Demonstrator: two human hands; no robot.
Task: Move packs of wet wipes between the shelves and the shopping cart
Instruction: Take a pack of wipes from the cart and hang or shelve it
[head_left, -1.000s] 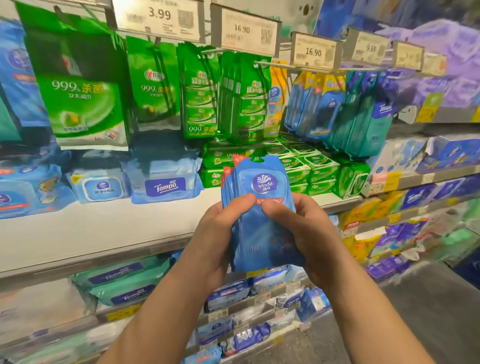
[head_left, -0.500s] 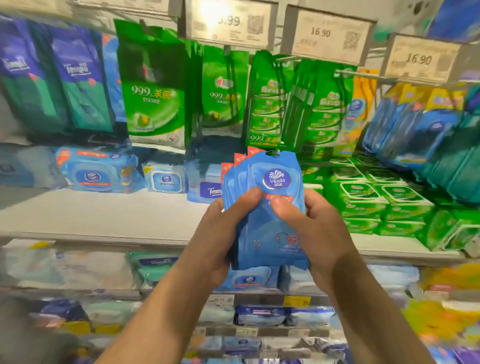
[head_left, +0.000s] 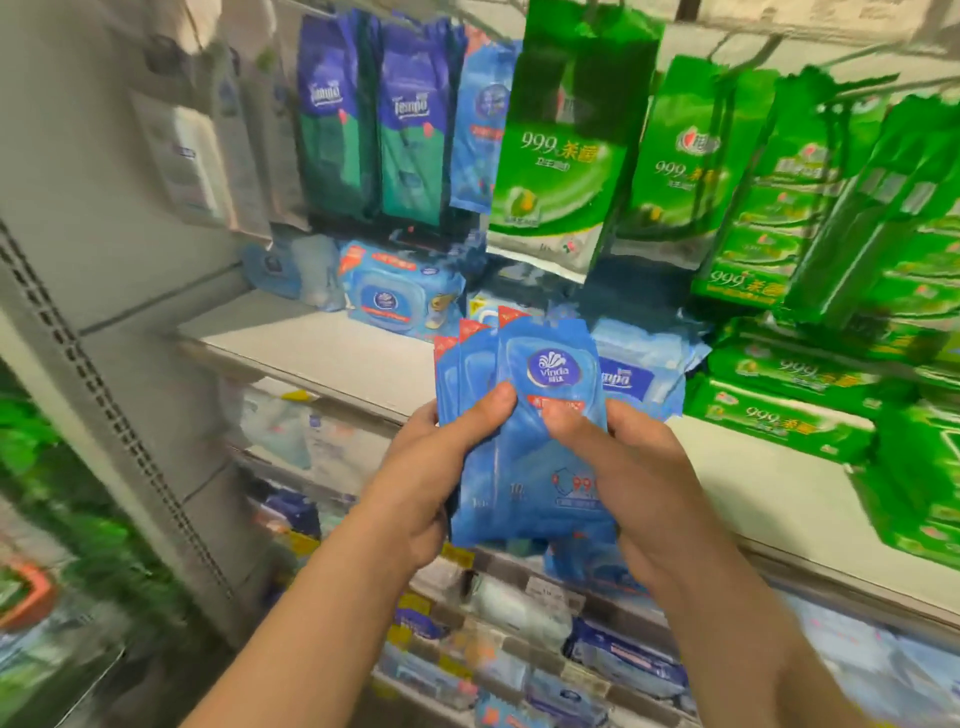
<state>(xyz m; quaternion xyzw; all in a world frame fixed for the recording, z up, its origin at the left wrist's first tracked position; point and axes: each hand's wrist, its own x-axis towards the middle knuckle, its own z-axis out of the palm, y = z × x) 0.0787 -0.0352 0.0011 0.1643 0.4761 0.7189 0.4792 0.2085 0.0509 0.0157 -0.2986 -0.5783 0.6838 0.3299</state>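
A pale shelf (head_left: 322, 358) runs across the middle of the frame, with green hanging packs (head_left: 566, 150) at the upper right and a blue lidded wipes pack (head_left: 397, 299) lying on it at centre left. In the centre, a fanned stack of blue wet wipes packs (head_left: 535, 452) stands upright in front of the shelf edge. The left hand (head_left: 426, 478) grips its left side, thumb across the front, while the right hand (head_left: 639, 483) grips its right side the same way.
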